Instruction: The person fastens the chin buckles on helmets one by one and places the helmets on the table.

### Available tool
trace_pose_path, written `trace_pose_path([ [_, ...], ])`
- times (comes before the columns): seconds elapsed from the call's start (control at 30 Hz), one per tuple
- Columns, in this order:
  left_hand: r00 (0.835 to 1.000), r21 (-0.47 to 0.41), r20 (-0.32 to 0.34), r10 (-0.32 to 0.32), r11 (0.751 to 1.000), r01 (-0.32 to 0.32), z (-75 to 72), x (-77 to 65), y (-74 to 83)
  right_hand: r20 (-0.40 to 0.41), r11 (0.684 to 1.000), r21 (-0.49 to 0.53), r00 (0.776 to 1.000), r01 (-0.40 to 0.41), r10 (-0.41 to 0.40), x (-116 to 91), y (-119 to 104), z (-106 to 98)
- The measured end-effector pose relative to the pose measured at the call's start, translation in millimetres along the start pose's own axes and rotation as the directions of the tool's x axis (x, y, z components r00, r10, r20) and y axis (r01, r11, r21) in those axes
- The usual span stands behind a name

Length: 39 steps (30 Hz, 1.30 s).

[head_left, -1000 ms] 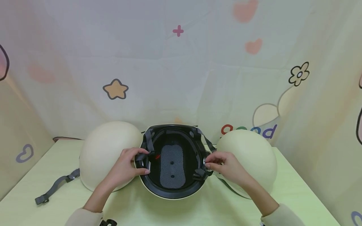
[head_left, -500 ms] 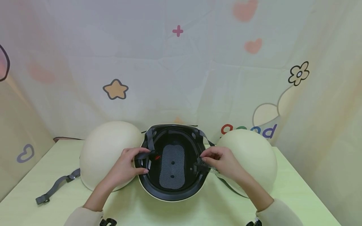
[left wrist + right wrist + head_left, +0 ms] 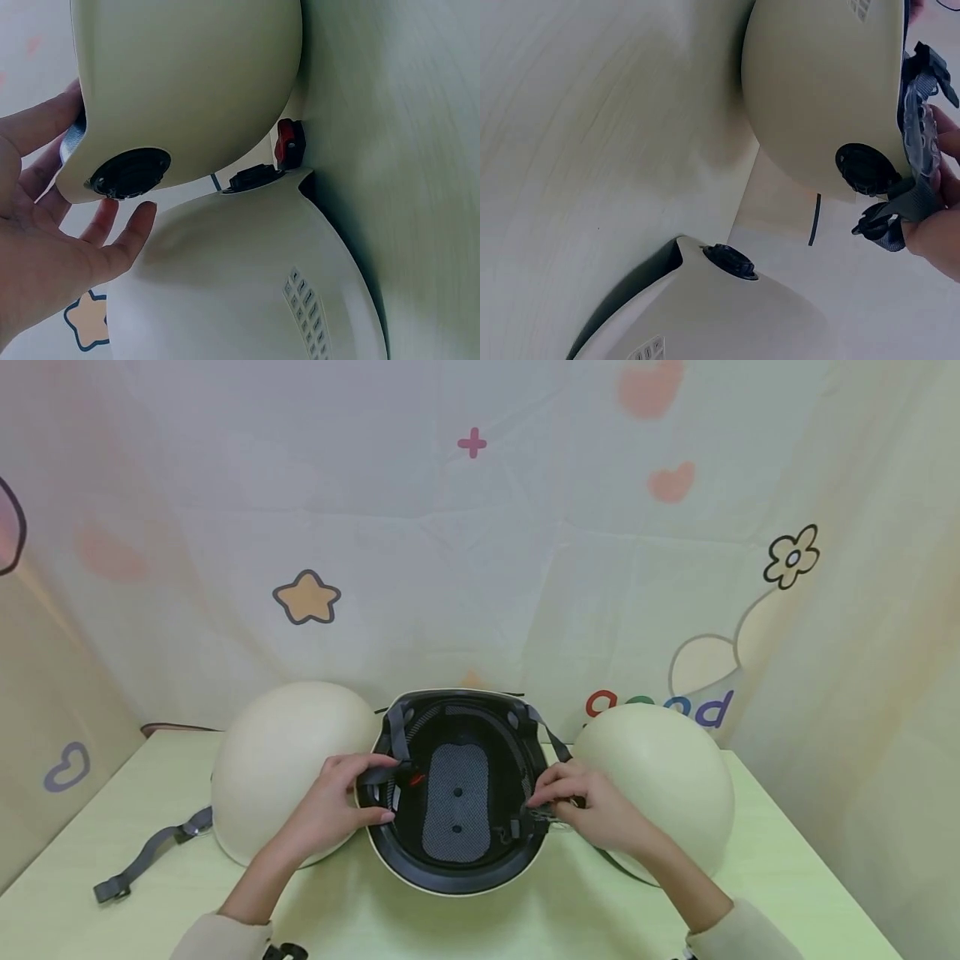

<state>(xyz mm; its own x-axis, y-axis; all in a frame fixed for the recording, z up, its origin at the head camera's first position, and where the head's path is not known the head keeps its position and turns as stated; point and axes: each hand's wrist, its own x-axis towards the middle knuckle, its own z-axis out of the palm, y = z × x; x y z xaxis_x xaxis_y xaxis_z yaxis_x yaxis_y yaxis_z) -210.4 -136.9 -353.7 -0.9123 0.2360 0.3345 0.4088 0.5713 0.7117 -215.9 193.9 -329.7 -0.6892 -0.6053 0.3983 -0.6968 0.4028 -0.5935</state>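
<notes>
An off-white helmet (image 3: 456, 883) rests upside down in the middle of the table, its black padded inside facing me. My left hand (image 3: 337, 797) grips its left rim, thumb and fingers spread over the edge beside a dark strap. In the left wrist view the fingers (image 3: 139, 225) curve round the helmet near a black round side fitting (image 3: 131, 172). At the right rim, my right hand (image 3: 592, 806) pinches a dark chin strap (image 3: 916, 201) with clear plastic (image 3: 916, 131) along it. A black buckle (image 3: 930, 67) hangs at the strap's other end.
One more off-white helmet (image 3: 292, 768) stands dome up on the left, its grey strap (image 3: 146, 856) lying out on the table (image 3: 360, 927). Another helmet (image 3: 675, 785) stands dome up on the right, partly behind my right hand. A printed curtain (image 3: 450, 568) hangs behind.
My right hand has shifted along the strap at the right rim, and the buckle has moved slightly inward over the helmet's opening. My left hand stays at the left rim.
</notes>
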Motion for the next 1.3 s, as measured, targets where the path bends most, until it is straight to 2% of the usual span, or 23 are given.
trace_pose_path([
  [0.13,1.0,0.008,0.001,-0.001,1.0,0.001,-0.3,-0.7,-0.8,0.048,0.996,-0.048,0.997,0.07,-0.068,-4,0,0],
  [0.33,1.0,0.003,-0.001,-0.006,1.0,0.006,-0.2,-2.5,-1.1,0.112,0.995,-0.074,0.992,0.074,-0.065,-10,-5,1],
  [0.7,1.0,-0.011,-0.007,-0.015,1.0,0.015,0.9,-4.1,-2.2,0.057,0.967,-0.163,0.98,0.196,-0.189,-9,-9,14],
  [0.93,1.0,-0.015,-0.017,0.003,1.0,-0.003,0.6,-4.7,-3.8,0.094,0.97,-0.136,0.978,0.2,-0.188,-7,-12,16],
  [1.1,1.0,-0.009,-0.019,0.003,1.0,-0.003,0.1,-5.5,-4.4,0.058,0.964,-0.121,0.971,0.236,-0.231,-4,-13,16],
  [1.2,1.0,-0.009,-0.016,0.002,1.0,-0.002,-0.3,-5.6,-3.6,0.043,0.955,-0.105,0.96,0.279,-0.276,-1,-14,15],
  [1.3,1.0,-0.009,-0.013,0.003,1.0,-0.003,-0.7,-5.1,-2.9,0.052,0.959,-0.059,0.96,0.277,-0.274,2,-16,13],
])
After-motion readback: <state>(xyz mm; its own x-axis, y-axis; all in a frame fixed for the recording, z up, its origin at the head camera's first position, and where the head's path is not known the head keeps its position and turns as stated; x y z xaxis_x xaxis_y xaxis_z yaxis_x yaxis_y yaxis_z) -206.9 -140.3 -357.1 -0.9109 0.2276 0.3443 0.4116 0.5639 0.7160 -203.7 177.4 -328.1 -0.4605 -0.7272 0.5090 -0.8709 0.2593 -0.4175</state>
